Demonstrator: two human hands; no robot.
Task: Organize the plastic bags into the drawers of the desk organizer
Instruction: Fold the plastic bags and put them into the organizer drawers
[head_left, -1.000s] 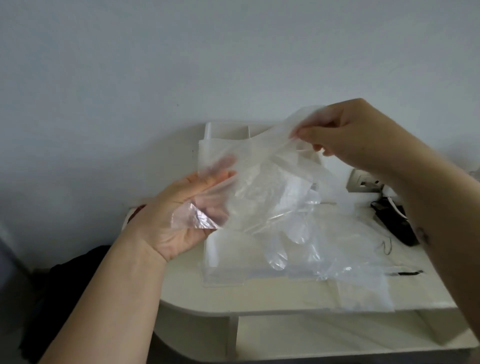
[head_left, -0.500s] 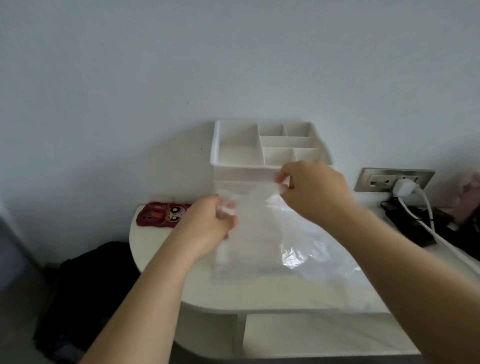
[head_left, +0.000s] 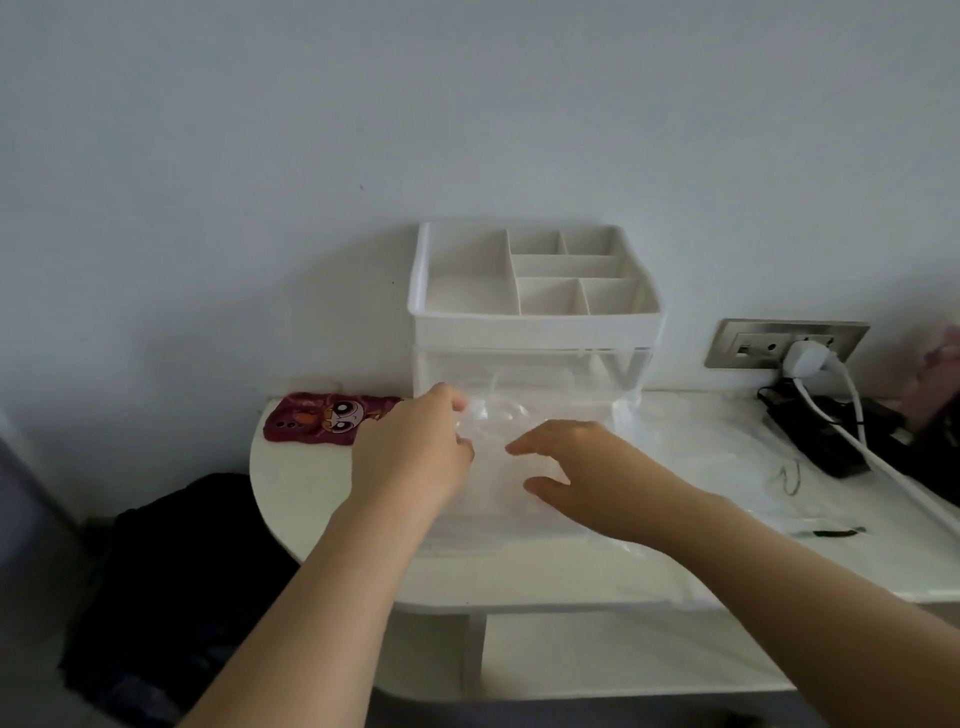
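A white desk organizer (head_left: 535, 322) with a divided top tray stands against the wall on the white table (head_left: 311, 499). Its clear drawer (head_left: 467, 530) is pulled out toward me. A clear plastic bag (head_left: 493, 421) lies crumpled in the drawer between my hands. My left hand (head_left: 410, 452) holds the bag's left edge with curled fingers. My right hand (head_left: 576, 467) rests on the bag with fingers spread and pointing left. More clear plastic bags (head_left: 701, 457) lie flat on the table to the right.
A red cartoon pouch (head_left: 327, 423) lies at the table's left rear. A wall socket (head_left: 784, 343) with a white plug and cable, plus a black device (head_left: 826, 441), sit at the right. A black bag (head_left: 171, 587) is on the floor to the left.
Both hands came down from chest height with the bag to the pulled-out drawer. The right hand let go of its pinch and now lies flat on the bag.
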